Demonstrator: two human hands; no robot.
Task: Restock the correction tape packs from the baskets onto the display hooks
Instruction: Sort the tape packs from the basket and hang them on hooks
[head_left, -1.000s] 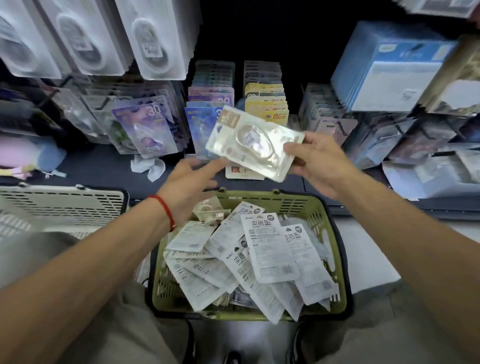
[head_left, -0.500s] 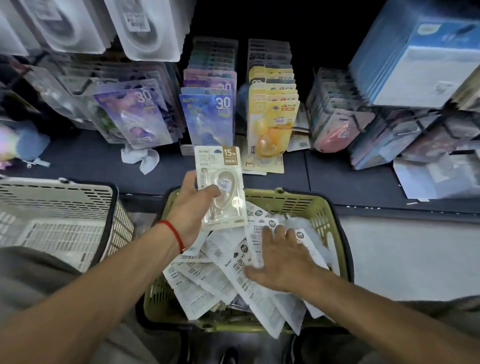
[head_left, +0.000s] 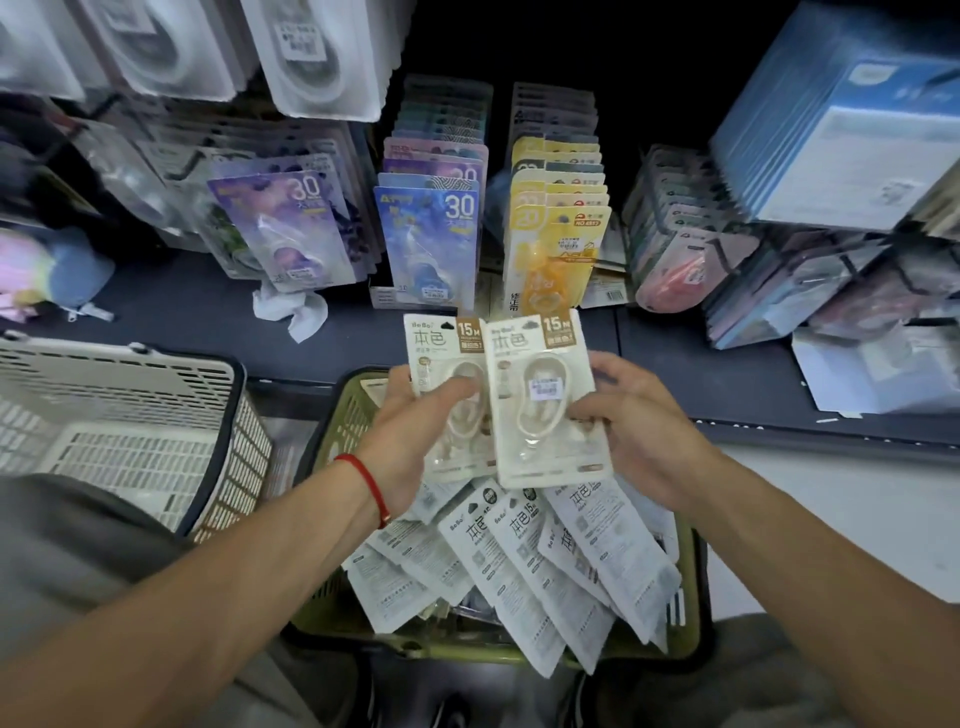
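- Left hand (head_left: 415, 431), red cord at the wrist, is clamped on a white 15M correction tape pack (head_left: 447, 395), thumb pressed across its blister; right hand (head_left: 631, 431) pinches a second 15M pack (head_left: 545, 400) by its right edge, fingers closed behind the card.
- Big picture now: the dark shelf (head_left: 208, 312) runs across the back, with rows of hanging stock above it — purple 30 packs (head_left: 291, 228), blue 30 packs (head_left: 431, 234), yellow packs (head_left: 558, 244), pink packs (head_left: 675, 270) further right.
- White basket (head_left: 130, 415) sits on the left, bottom showing bare from here.
- Green basket (head_left: 693, 597) sits straight below both hands, piled with more white correction tape packs (head_left: 519, 561), most lying back side up.
- Both held packs stand upright, faces to the camera, side by side, the right one overlapping the left one's edge, just above the pile.
- Step in hand, as I read it: gathering and squaring packs into a stack before hanging them.
- Next move calls for lining up the hanger holes at the top edges, then finding the hook for this white 15M line — I can't pick out an open hook from here.
- Watch that overlap: slick blister fronts may slide apart if the grip loosens.
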